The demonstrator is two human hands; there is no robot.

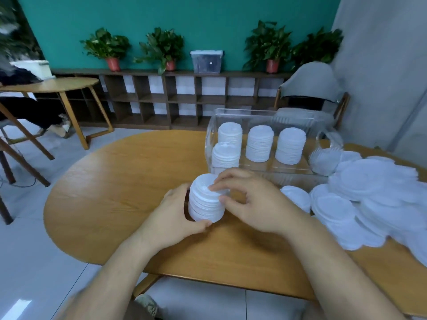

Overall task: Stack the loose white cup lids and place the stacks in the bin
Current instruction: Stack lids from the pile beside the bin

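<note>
We are steadying a stack of white cup lids [205, 203] on the wooden table [115, 181], just before the clear bin [265, 113]. Our left hand [175, 211] is curling round its side and our right hand [251, 199] is pinching its top rim. The lids are looking light, thin and probably slippery, so we are judging a low grip on both sides to be safest.

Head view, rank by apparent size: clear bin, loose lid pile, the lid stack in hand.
Largest: loose lid pile and clear bin, similar spread, pile nearer, so unranked.
Smallest: held lid stack.
</note>
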